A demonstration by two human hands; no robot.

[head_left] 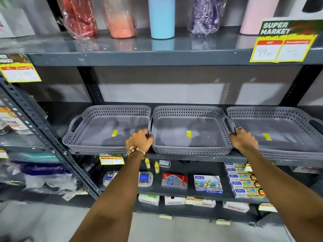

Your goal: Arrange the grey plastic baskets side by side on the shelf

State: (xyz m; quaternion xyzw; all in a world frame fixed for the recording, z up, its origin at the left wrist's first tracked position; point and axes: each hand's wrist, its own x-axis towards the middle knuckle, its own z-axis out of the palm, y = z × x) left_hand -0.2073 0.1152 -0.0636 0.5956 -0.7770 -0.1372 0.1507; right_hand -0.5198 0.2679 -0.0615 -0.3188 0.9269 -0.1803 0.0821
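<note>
You get one wide-angle view from the head, looking forward and slightly down at the middle shelf (174, 157) from arm's reach. Both forearms run up from the bottom edge, the upper shelf (139, 56) bows across the top, and the floor (52, 222) shows below.

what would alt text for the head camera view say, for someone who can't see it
A person's left hand and right hand grip the side handles of the middle grey basket, which sits between two matching baskets in a row on a dark metal shelf. Wrapped tumblers stand on the shelf above; stationery boxes lie below.
</note>
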